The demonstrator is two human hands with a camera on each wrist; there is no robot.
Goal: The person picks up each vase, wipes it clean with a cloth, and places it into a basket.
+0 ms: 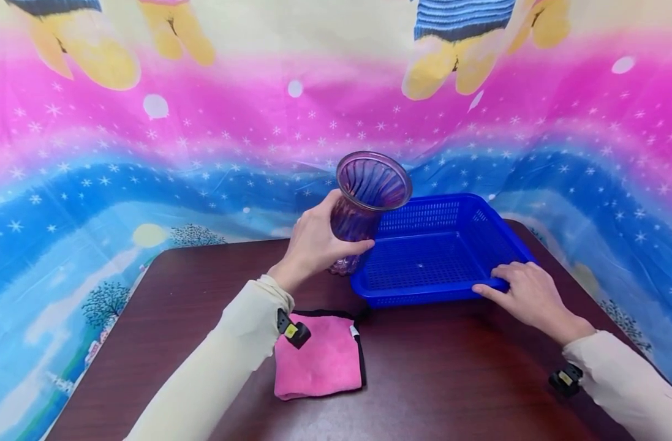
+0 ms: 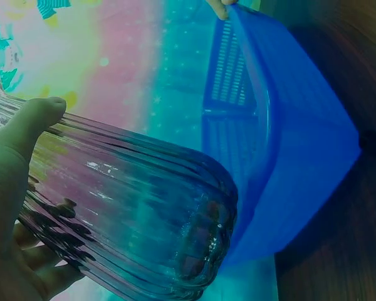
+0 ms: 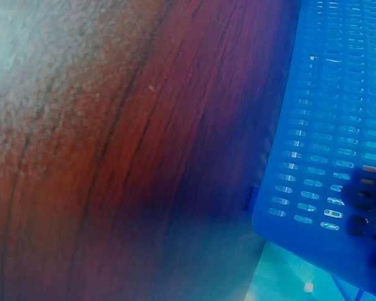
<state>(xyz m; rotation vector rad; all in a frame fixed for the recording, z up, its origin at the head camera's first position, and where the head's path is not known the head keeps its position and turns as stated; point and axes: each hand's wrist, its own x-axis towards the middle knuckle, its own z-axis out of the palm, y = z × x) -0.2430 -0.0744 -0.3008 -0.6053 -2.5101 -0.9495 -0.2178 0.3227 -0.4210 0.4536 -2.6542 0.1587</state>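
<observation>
A purple ribbed glass vase (image 1: 354,223) with a flared rim is in my left hand (image 1: 313,242), the thumb across its front and the fingers around its far side. It leans slightly, mouth up, by the left end of a blue plastic basket (image 1: 424,297). In the left wrist view the vase (image 2: 138,194) appears held off the table, its thick base towards the basket (image 2: 307,138). My right hand (image 1: 525,297) grips the basket's rim at the near right corner, thumb at the front edge. The right wrist view has the basket's slotted wall (image 3: 301,229) but no fingers clearly.
A folded pink cloth (image 1: 319,361) with a dark edge and a white tag lies on the brown wooden table (image 1: 435,373), close to my left forearm. Behind the table hangs a colourful printed curtain (image 1: 247,116). The basket sits near the table's far right edge.
</observation>
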